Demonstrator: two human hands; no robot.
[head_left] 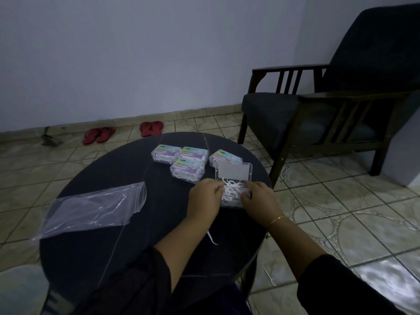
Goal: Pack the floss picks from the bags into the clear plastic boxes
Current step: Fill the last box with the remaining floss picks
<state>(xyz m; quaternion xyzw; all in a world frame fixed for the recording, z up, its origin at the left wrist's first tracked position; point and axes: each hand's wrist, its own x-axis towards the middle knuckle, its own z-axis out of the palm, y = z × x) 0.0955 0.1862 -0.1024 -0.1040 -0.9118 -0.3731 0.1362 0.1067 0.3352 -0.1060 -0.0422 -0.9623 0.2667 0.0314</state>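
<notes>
Both hands work at the open clear box (pixel 234 178): my left hand (pixel 205 196), fingers curled, pinches floss picks (pixel 233 189) at the box's left edge; my right hand (pixel 259 201) curls over its near right corner, steadying it. Lid stands raised behind the heaped picks. To do this step well, I judge the picks should be levelled and pressed flat before closing. Four filled boxes (pixel 181 160) lie just beyond this box; the emptied bag (pixel 91 208) lies well left on the bench (pixel 113 246); one stray pick (pixel 211 237) lies nearer me.
</notes>
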